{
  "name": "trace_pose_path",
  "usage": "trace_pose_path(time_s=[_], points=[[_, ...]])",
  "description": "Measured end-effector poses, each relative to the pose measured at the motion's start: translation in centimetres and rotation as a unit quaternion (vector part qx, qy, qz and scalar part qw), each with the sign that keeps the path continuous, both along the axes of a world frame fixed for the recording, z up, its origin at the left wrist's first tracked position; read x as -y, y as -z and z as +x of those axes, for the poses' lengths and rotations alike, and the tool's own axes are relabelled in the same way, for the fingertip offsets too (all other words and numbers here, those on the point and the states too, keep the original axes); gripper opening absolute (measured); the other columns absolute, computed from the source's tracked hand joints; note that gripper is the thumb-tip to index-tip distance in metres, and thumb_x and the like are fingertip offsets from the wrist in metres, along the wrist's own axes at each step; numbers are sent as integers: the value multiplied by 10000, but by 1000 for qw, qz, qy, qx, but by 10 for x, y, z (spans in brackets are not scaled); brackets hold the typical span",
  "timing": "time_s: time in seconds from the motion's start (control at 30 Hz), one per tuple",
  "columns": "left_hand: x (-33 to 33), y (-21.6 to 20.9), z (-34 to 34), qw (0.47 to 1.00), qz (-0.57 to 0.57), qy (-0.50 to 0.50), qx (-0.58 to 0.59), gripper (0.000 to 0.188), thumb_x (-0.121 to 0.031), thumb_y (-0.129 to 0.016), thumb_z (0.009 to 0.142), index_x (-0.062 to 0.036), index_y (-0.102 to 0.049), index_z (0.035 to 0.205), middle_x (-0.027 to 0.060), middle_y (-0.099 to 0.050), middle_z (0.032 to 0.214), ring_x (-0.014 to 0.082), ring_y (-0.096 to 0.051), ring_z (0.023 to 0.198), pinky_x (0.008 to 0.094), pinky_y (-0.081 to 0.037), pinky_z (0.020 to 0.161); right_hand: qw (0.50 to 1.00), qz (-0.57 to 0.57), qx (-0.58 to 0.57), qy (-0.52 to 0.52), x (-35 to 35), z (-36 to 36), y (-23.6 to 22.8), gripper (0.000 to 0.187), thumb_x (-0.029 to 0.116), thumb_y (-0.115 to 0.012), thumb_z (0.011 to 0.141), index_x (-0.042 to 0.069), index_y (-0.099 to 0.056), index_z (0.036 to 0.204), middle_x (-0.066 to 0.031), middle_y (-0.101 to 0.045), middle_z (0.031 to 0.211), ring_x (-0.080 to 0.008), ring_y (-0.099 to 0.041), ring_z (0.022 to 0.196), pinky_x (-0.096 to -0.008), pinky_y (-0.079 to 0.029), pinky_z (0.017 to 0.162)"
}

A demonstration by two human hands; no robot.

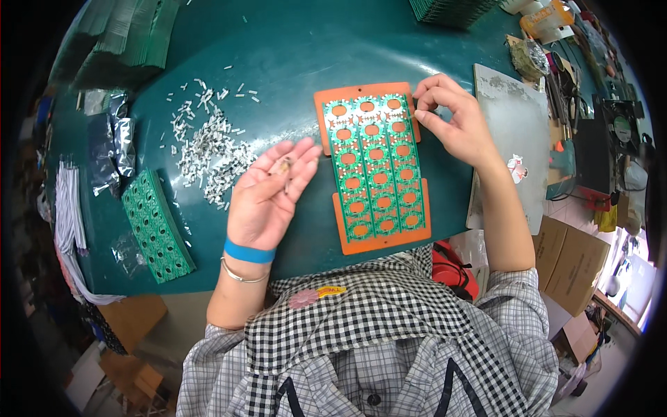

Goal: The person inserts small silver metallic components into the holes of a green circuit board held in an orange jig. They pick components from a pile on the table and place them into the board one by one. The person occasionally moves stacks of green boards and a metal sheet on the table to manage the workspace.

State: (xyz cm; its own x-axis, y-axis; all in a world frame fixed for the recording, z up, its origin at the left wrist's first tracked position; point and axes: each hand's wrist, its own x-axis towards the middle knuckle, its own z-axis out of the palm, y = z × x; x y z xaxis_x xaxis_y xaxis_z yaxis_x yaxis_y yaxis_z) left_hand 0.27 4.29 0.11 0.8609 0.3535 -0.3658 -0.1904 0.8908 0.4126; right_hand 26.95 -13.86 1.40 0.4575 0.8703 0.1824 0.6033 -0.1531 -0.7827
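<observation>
A green circuit board panel [376, 153], with rows of oval cut-outs, lies on an orange fixture plate [338, 229] in front of me. White parts line the panel's far end. My left hand [274, 184] is turned palm up beside the panel's left edge, its fingers cupped. A few tiny pieces seem to rest by its fingertips, too small to name surely. At the far right corner of the plate is my right hand [451, 118], thumb and forefinger pinched together. Whatever may be between those fingertips is too small to make out. A loose pile of small white parts [212, 149] spreads left of my left hand.
Green board panels [156, 226] lie at the near left, beside white cables [68, 208] and silvery bags [111, 149]. Stacked green boards [125, 42] stand far left. On the right are a grey metal plate [511, 139], tools and a cardboard box [573, 264] below the table.
</observation>
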Motion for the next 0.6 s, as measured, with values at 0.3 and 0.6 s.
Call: trace_pose_path(time_s=[0.3,0.6], points=[[-5,16,-19,998,42,44,25,240,-83,-501,1015,30,-561,1218,173,-655,1181,263,-653,1080,317,-581,909,999,-15,50,-9,-3,-2,16,112,59,-692,808,47,-580,800,-47,-614,998,-254,-604,959,-357,-492,802],[3,4,-13,990,131,31,-45,353,-173,-469,1044,59,-524,1304,105,-649,932,139,-552,713,221,-461,589,998,-18,55,-11,-2,-1,16,104,34,-683,806,42,-579,800,-51,-607,987,-255,-609,925,-356,-496,781]])
